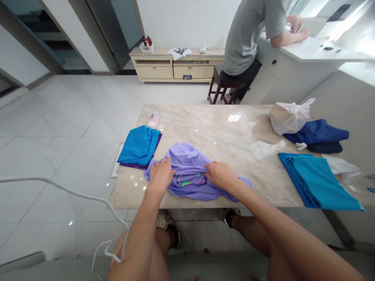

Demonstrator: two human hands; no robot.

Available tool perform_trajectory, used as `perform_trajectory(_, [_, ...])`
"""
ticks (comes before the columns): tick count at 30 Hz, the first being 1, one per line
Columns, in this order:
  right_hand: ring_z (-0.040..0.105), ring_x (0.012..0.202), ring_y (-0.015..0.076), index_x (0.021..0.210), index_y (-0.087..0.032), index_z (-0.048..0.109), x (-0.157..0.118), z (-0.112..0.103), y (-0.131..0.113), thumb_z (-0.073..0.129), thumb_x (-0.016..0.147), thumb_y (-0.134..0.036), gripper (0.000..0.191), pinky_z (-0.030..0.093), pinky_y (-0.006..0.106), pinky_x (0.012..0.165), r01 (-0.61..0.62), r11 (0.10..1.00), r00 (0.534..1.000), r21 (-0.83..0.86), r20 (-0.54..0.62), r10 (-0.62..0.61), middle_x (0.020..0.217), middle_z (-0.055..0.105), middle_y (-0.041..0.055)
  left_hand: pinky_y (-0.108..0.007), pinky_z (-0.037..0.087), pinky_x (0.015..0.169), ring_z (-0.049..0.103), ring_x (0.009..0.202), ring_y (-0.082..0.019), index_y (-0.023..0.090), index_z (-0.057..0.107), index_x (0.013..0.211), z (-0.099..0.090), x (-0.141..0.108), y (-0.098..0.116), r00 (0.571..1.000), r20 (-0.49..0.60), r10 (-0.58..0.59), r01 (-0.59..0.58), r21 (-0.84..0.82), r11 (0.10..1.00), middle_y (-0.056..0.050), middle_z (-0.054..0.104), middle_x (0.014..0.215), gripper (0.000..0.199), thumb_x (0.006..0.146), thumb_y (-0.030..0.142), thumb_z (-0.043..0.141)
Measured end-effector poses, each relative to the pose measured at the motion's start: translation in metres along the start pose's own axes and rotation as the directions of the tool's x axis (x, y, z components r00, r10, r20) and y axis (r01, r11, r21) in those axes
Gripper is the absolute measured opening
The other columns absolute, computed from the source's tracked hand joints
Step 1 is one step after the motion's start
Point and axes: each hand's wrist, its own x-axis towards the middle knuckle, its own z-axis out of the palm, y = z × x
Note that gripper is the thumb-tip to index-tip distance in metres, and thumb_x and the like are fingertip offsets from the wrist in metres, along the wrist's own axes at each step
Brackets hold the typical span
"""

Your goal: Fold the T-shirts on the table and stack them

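A crumpled lavender shirt (pixel 187 156) with a green and pink print lies on the marble-look table (pixel 199 121), near its front edge. My left hand (pixel 160 174) grips the cloth at its left side, fingers curled over it. On the right, my right hand (pixel 220 174) pinches the fabric beside the print. Folds run taut between the two hands. Just left of the shirt is a folded blue cloth (pixel 137 146) on top of a purple one (pixel 149 163).
Folded teal cloth (pixel 322 181), a tied white plastic bag (pixel 290 117), dark blue fabric (pixel 319 134) and clear plastic film (pixel 268 148) occupy the table's right side. A small pink box (pixel 154 120) stands back left. A white cable (pixel 73 191) hangs at left. Beyond, a person (pixel 246 35) sits at a counter.
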Motion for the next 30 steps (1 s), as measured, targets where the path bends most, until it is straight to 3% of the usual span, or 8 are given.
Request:
perform_trajectory(4, [0.075, 0.113, 0.0330, 0.131, -0.023, 0.076, -0.005, -0.040, 0.050, 0.049, 0.108, -0.034, 0.037, 0.054, 0.037, 0.088, -0.265, 0.943, 0.879, 0.202, -0.351, 0.323, 0.119, 0.082, 0.0137, -0.048, 0.052, 0.105, 0.062, 0.134, -0.040, 0.010, 0.053, 0.155, -0.006, -0.001, 0.002, 0.994, -0.104, -0.015, 0.014, -0.005, 1.000, -0.025, 0.066, 0.142, 0.058, 0.109, 0.046, 0.057])
perform_trajectory(7, [0.075, 0.112, 0.0377, 0.132, -0.015, 0.076, -0.017, -0.048, 0.088, 0.048, 0.108, -0.035, 0.042, 0.056, 0.042, 0.088, -0.486, 0.858, 0.763, 0.166, -0.398, 0.510, 0.120, 0.079, 0.0228, -0.047, 0.053, 0.105, 0.061, 0.133, -0.038, 0.010, 0.049, 0.159, -0.010, -0.002, 0.006, 0.987, -0.162, 0.019, -0.021, -0.010, 1.000, -0.024, 0.065, 0.144, 0.060, 0.109, 0.043, 0.056])
perform_trajectory(10, [0.076, 0.111, 0.0397, 0.123, -0.009, 0.078, -0.027, -0.036, 0.112, 0.059, 0.104, -0.037, 0.039, 0.058, 0.044, 0.088, -0.570, 0.822, 0.819, -0.002, -0.086, 0.568, 0.118, 0.078, 0.0272, -0.046, 0.054, 0.103, 0.063, 0.131, -0.038, 0.011, 0.059, 0.149, -0.012, -0.001, 0.008, 0.988, -0.146, 0.056, -0.059, -0.020, 0.998, -0.023, 0.068, 0.137, 0.049, 0.109, 0.039, 0.058])
perform_trajectory(14, [0.074, 0.123, 0.0375, 0.139, -0.009, 0.073, -0.025, -0.015, 0.122, 0.074, 0.098, -0.042, 0.052, 0.057, 0.043, 0.101, -0.383, 0.923, 0.888, -0.040, 0.260, 0.379, 0.133, 0.075, 0.0247, -0.046, 0.056, 0.101, 0.067, 0.127, -0.036, 0.016, 0.068, 0.138, -0.009, -0.003, 0.014, 0.980, -0.054, 0.193, -0.196, -0.070, 0.978, -0.018, 0.072, 0.130, 0.036, 0.110, 0.035, 0.056])
perform_trajectory(18, [0.060, 0.145, 0.0395, 0.156, -0.009, 0.061, -0.011, 0.001, 0.114, 0.059, 0.106, -0.035, 0.056, 0.047, 0.049, 0.120, -0.139, 0.989, 0.987, -0.040, 0.072, 0.142, 0.156, 0.060, 0.0274, -0.047, 0.054, 0.109, 0.065, 0.136, -0.036, 0.024, 0.057, 0.159, 0.007, -0.011, 0.041, 0.920, -0.001, 0.393, -0.389, -0.139, 0.911, -0.019, 0.063, 0.153, 0.051, 0.109, 0.031, 0.059])
perform_trajectory(22, [0.043, 0.161, 0.0375, 0.162, -0.014, 0.057, 0.008, 0.021, 0.098, 0.055, 0.104, -0.021, 0.058, 0.038, 0.048, 0.130, 0.060, 0.998, 0.998, 0.016, 0.020, -0.060, 0.175, 0.042, 0.0210, -0.052, 0.049, 0.118, 0.052, 0.152, -0.041, 0.025, 0.063, 0.155, 0.020, -0.019, 0.069, 0.875, -0.010, 0.483, -0.478, -0.161, 0.863, -0.022, 0.043, 0.173, 0.050, 0.105, 0.030, 0.066])
perform_trajectory(26, [0.043, 0.161, 0.0332, 0.165, -0.013, 0.052, 0.023, 0.029, 0.084, 0.056, 0.101, -0.018, 0.064, 0.036, 0.045, 0.131, 0.122, 0.990, 0.991, 0.063, 0.047, -0.125, 0.174, 0.044, 0.0204, -0.053, 0.055, 0.108, 0.064, 0.136, -0.044, 0.016, 0.066, 0.149, 0.011, -0.020, 0.068, 0.951, -0.007, 0.310, -0.309, -0.083, 0.947, -0.030, 0.040, 0.172, 0.046, 0.105, 0.030, 0.065])
perform_trajectory(30, [0.067, 0.139, 0.0356, 0.165, -0.009, 0.050, 0.023, 0.014, 0.069, 0.058, 0.103, -0.026, 0.065, 0.051, 0.046, 0.117, 0.045, 0.992, 0.988, 0.116, 0.139, -0.061, 0.153, 0.065, 0.0253, -0.051, 0.056, 0.102, 0.071, 0.123, -0.040, 0.016, 0.064, 0.152, 0.002, -0.016, 0.055, 0.974, 0.067, 0.214, -0.209, -0.074, 0.975, -0.027, 0.069, 0.139, 0.046, 0.109, 0.030, 0.056])
